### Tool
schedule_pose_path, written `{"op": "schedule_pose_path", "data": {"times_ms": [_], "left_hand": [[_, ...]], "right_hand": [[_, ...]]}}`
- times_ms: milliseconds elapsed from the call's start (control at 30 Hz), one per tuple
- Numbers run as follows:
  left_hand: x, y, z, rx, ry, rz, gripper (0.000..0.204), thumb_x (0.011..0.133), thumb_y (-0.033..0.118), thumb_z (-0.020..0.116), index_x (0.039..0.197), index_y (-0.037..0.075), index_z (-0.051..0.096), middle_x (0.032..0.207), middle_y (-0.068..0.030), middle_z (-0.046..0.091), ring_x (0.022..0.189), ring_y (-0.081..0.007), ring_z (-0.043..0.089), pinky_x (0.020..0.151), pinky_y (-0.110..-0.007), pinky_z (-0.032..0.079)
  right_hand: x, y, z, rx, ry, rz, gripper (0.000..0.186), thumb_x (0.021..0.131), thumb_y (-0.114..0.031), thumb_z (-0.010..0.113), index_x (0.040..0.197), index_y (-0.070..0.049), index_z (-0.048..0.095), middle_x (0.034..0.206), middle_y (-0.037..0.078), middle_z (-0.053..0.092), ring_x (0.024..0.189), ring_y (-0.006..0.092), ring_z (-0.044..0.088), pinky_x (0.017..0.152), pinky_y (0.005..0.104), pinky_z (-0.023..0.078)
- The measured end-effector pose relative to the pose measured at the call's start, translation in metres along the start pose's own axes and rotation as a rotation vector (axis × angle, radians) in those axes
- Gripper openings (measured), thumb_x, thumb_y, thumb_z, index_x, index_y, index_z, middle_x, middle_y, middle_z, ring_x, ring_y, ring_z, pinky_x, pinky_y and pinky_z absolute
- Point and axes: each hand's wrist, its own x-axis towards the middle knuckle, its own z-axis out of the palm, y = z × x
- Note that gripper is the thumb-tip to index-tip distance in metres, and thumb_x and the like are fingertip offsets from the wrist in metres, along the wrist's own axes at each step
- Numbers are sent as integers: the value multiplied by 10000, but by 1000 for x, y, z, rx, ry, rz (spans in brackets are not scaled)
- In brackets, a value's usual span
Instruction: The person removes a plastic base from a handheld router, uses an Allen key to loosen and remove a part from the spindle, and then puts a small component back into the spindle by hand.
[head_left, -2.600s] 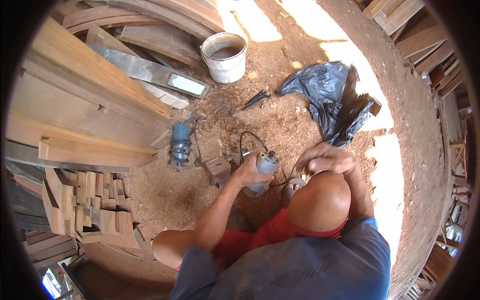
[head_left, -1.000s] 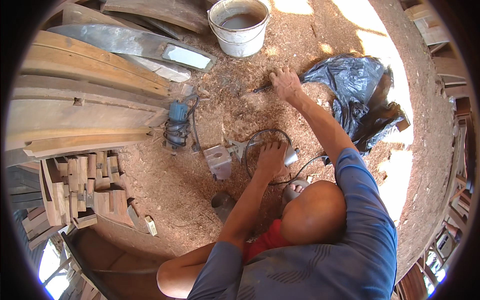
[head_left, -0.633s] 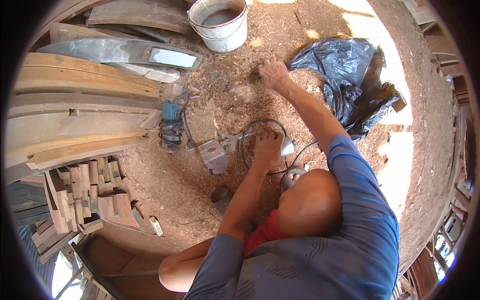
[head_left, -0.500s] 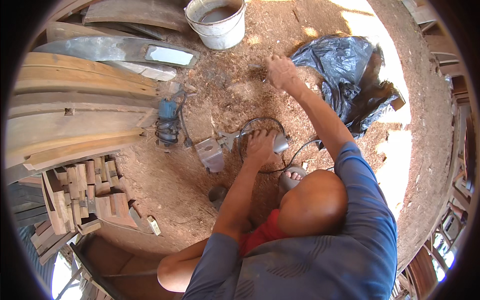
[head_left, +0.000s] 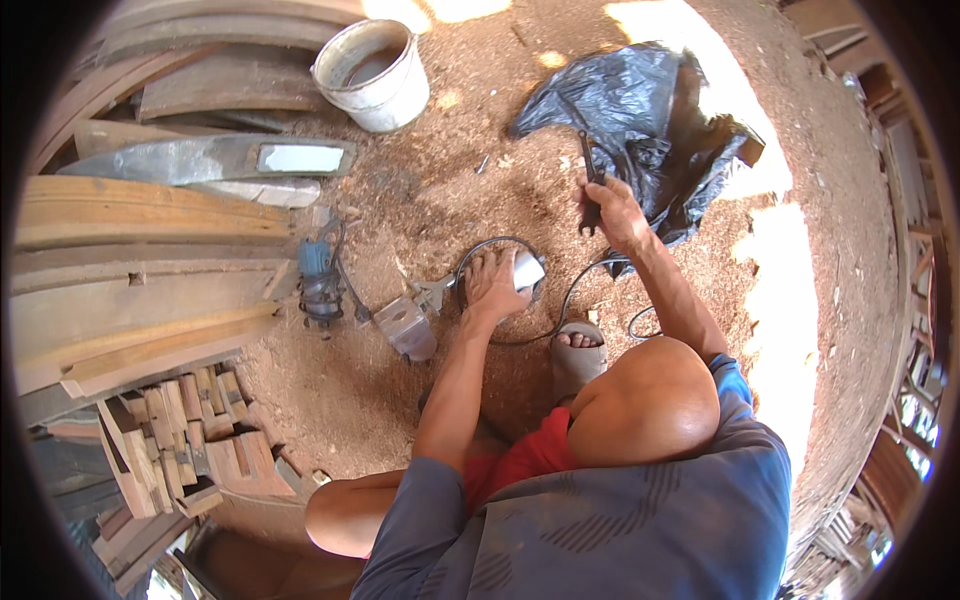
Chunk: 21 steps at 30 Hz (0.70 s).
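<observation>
My left hand [head_left: 490, 285] is closed round the grey rounded body [head_left: 527, 270] of a corded power tool lying on the ground. A metal shaft [head_left: 432, 296] runs left from this hand to a bent metal plate with a hole [head_left: 405, 328]. My right hand [head_left: 620, 215], raised in front of the black plastic sheet, grips a dark wrench [head_left: 585, 150]. Its slim end points away from me and a notched end shows below the fingers. The tool's black cord [head_left: 572, 300] loops round my left hand and trails to the right.
A blue corded power tool [head_left: 320, 270] lies beside stacked curved planks [head_left: 150, 265]. A whitish bucket of liquid [head_left: 385, 95] stands at the far side. Crumpled black plastic [head_left: 620, 110] covers ground at the right. Wood offcuts [head_left: 185, 430] are piled at the left; a small metal piece [head_left: 482, 165] lies among shavings.
My right hand has come back toward me from the ground near the plastic and now holds up the wrench. The left hand stays on the power tool. The whole view has shifted.
</observation>
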Motion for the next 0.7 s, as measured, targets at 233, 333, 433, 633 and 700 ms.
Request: {"op": "schedule_pose_path", "data": {"times_ms": [233, 333, 433, 633, 700], "left_hand": [[-3, 37, -3, -1072, 150, 202, 554, 981, 344, 689, 1378, 12, 490, 1017, -120, 685, 852, -207, 670, 750, -360, 559], [0, 37, -7, -1286, -102, 104, 315, 1028, 269, 630, 1197, 9, 579, 870, -57, 677, 728, -109, 633, 638, -262, 515], [-8, 18, -12, -1233, -90, 89, 248, 1032, 258, 621, 1114, 24, 619, 855, -41, 672, 705, -78, 597, 627, -254, 500], [-17, -26, -29, -951, -41, 24, 187, 981, 224, 647, 1024, 45, 671, 809, -8, 656, 693, -80, 574, 630, -264, 469], [-14, -55, -24, -818, -25, 58, 263, 959, 278, 647, 1031, 30, 695, 843, -48, 712, 740, -131, 634, 705, -329, 509]], "right_hand": [[-36, 6, 30, 421, -196, 45, 152, 995, -10, 516, 1127, -16, 589, 1053, 144, 693, 974, 228, 681, 885, 359, 562], [-43, 6, 40, 303, -193, 18, 174, 1022, -82, 520, 1166, -19, 594, 1109, 162, 706, 1000, 233, 680, 894, 367, 558], [-46, -1, 40, 243, -82, 39, 183, 1048, -154, 517, 1140, -21, 603, 1084, 169, 724, 924, 230, 691, 852, 378, 558], [-14, 28, -10, -391, 23, 65, 194, 1032, -157, 546, 1083, 6, 636, 960, 189, 741, 781, 259, 699, 734, 430, 563], [-20, 12, 10, -1235, 96, -166, 262, 993, -186, 593, 1204, -37, 640, 1079, 187, 724, 1015, 315, 685, 908, 489, 528]]}}
